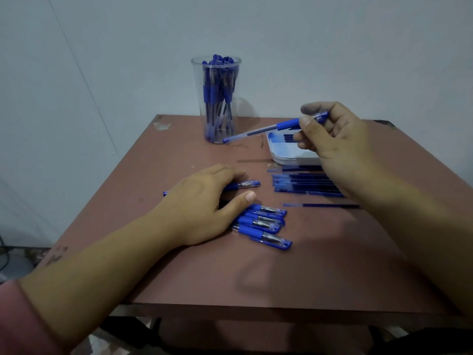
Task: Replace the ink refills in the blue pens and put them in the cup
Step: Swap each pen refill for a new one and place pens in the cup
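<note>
Partway: cup [196, 80] holds many finished pens [217, 93].
Our right hand [332, 134] pinches a pen [261, 130] beside it; left hand [202, 201] lies flat on loose pens [263, 224].

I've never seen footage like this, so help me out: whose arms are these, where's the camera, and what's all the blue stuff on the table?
No machine here: these are a person's two bare hands, filmed by one wide-angle camera worn on their head, looking forward and down. The right hand pinches a blue pen above the brown table. The left hand rests on another pen lying there. Beside its thumb lies a small heap of blue pens; to the right, a row of ink refills near a pale tray. At the back stands a clear cup holding more blue pens.
</note>
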